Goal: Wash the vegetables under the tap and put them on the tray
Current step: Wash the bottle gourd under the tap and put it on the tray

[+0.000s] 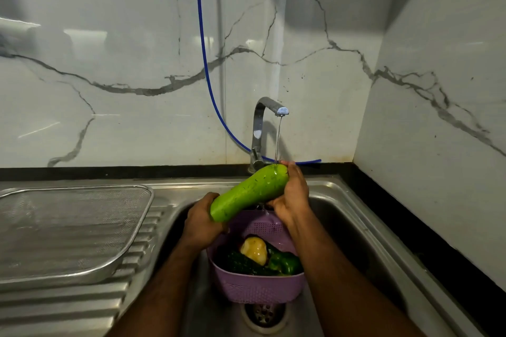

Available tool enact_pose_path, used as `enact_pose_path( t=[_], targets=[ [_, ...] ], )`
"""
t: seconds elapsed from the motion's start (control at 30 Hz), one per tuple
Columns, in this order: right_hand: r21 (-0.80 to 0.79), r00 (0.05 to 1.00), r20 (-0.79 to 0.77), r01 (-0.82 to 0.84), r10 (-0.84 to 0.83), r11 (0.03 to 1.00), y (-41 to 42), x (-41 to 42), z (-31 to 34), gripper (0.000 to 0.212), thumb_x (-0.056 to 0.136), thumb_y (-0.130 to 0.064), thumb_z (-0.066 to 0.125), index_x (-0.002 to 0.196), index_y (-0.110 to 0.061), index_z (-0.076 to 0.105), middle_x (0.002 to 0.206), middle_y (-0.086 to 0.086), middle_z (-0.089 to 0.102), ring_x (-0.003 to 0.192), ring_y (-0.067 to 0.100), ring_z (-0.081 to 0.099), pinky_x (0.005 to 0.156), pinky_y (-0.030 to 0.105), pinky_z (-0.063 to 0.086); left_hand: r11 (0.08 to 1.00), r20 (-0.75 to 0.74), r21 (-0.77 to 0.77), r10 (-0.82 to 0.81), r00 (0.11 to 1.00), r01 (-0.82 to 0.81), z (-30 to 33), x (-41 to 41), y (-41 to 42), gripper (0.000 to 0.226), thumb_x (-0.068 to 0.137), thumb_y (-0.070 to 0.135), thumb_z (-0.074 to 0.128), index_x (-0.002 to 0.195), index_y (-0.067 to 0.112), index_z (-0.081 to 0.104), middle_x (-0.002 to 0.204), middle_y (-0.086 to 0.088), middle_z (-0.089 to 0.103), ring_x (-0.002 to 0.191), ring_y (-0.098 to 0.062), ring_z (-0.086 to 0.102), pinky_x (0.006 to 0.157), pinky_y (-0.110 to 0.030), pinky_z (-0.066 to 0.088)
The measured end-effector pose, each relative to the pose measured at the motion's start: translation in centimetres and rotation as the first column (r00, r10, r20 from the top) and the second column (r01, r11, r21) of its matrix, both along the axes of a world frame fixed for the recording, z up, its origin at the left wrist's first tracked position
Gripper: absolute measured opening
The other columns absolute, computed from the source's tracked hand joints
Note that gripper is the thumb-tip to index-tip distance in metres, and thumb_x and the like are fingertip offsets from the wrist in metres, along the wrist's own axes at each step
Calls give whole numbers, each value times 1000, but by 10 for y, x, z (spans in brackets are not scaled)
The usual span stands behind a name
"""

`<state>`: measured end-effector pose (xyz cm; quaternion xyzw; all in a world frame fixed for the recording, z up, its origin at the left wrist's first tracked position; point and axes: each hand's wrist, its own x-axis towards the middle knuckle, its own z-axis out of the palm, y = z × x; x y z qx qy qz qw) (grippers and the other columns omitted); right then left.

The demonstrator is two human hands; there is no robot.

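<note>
A long, light green bottle gourd point(249, 193) is held tilted over the stainless steel sink point(336, 216), its thick end up at 1 o'clock and its narrow end down at 7 o'clock. The left hand point(201, 223) has its grip closed around the narrow lower end. The right hand point(291, 194) holds the thick upper end, fingers curled over the far side and the thumb near the underside. A thin stream of water point(278, 139) falls from the bent chrome tap point(264, 128) onto the thick end of the gourd, just beside the right fingertips.

Below the gourd, at 6 o'clock, a lilac perforated plastic basket point(256, 286) stands inside the sink, above the round drain point(264, 314). In it lie a yellowish potato point(254, 250), a green bell pepper point(284, 262) and a dark green cucumber point(242, 264), touching each other.

At 9 o'clock from the sink, a rectangular metal mesh tray point(74, 230) rests on the ribbed steel draining board point(68, 306). A blue hose point(208, 74) runs down the white marble wall point(109, 49) behind the tap.
</note>
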<state>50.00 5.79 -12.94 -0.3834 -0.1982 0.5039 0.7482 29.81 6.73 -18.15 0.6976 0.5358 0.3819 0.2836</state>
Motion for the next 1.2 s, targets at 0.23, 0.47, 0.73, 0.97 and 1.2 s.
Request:
enact_pose_path(
  t=[0.23, 0.47, 0.73, 0.97, 1.2],
  targets=[
    [138, 979, 47, -201, 196, 970, -9, -8, 8, 26, 99, -30, 57, 119, -21, 70, 124, 21, 67, 113, 40, 63, 101, 69, 44, 977, 258, -213, 32, 966, 25, -1, -7, 3, 75, 18, 29, 75, 93, 23, 70, 78, -10, 72, 64, -26, 63, 57, -40, 52],
    [11, 999, -33, -9, 9, 1000, -3, -9, 7, 40, 98, -52, 59, 97, -15, 74, 88, 15, 78, 79, 30, 77, 81, 54, 60, 962, 343, -246, -29, 939, 119, 3, -5, 1, 83, 25, 21, 88, 107, 20, 73, 91, -5, 76, 74, -20, 70, 60, -30, 56],
    [104, 982, -85, -161, 170, 982, -15, -15, 6, 61, 79, -47, 74, 127, -10, 66, 95, 13, 74, 78, 25, 73, 72, 39, 60, 845, 502, -389, -141, 853, 368, 24, 27, -22, 65, 46, 34, 90, 100, 4, 71, 70, -14, 66, 48, -22, 55, 48, -23, 35],
    [344, 847, -60, -479, 528, 808, -25, -14, -5, 75, 56, -40, 97, 116, -5, 66, 89, 14, 65, 79, 27, 67, 79, 42, 60, 497, 789, -444, -178, 588, 746, 37, 38, -27, 79, 80, 79, 54, 114, 9, 68, 79, -24, 62, 38, -22, 54, 34, -13, 22],
    [82, 949, 5, -313, 314, 946, -22, -17, 4, 59, 65, -27, 92, 116, -8, 67, 95, 12, 72, 83, 28, 71, 80, 44, 61, 662, 734, -431, -139, 665, 614, 40, 55, -37, 79, 84, 76, 50, 108, 2, 67, 70, -21, 61, 37, -19, 52, 33, -16, 31]
  ],
)
